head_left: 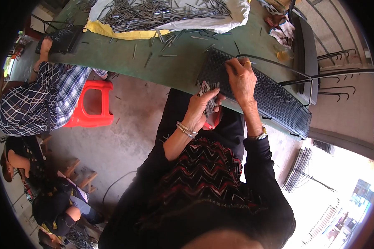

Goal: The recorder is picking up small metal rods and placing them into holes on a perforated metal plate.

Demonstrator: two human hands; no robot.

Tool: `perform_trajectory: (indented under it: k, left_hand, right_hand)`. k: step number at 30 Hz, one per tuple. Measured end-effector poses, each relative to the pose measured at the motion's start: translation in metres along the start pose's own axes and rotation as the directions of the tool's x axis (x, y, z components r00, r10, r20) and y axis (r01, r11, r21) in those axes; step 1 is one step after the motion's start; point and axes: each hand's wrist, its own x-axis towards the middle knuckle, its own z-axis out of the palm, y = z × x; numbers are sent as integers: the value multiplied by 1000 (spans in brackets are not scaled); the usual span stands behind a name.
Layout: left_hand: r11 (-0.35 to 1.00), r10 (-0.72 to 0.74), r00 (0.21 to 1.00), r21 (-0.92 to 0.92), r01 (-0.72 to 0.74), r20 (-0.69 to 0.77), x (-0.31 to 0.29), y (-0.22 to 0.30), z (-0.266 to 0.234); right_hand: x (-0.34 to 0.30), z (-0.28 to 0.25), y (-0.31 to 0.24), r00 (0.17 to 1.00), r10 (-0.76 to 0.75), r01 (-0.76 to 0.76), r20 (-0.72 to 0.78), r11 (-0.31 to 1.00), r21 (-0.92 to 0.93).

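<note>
My left hand [198,108] is closed around a bundle of thin dark grey sticks [209,98], held above my lap by the table's near edge. Their tips point up past my thumb. Over the far end of a long black tray [274,94] dotted with rows of small holes, my right hand [242,81] has its fingers pinched together, pointing down. What lies between those fingertips is too small to make out. The tray slants from the green table [124,56] down toward the right. A ring and a wrist band show on my right hand and wrist, bangles on my left.
A white and yellow sack [170,32] at the back is heaped with loose sticks [162,14]; several lie scattered before it. Crumpled gloves [283,33] and metal hooks [340,89] are at right. A person [33,97] works at left by a red stool [96,118].
</note>
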Motion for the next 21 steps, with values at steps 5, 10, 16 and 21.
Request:
perform_trajectory:
  k: [5,10,16,21]
  left_hand:
    - [1000,-7,1000,15,8,-14,-5,1,4]
    - [996,-12,1000,88,13,-15,-5,-1,0]
    - [999,-29,998,33,31,-64,-9,1,8]
    - [999,-40,999,-29,40,-14,-6,-4,7]
  right_hand:
    - [-4,-5,6,999,9,-8,50,1000,-12]
    - [-20,-29,7,869,-20,-239,494,858,455]
    - [-19,-37,0,916,219,-364,337,807,464]
    - [-4,-10,15,971,146,-87,-187,952,294]
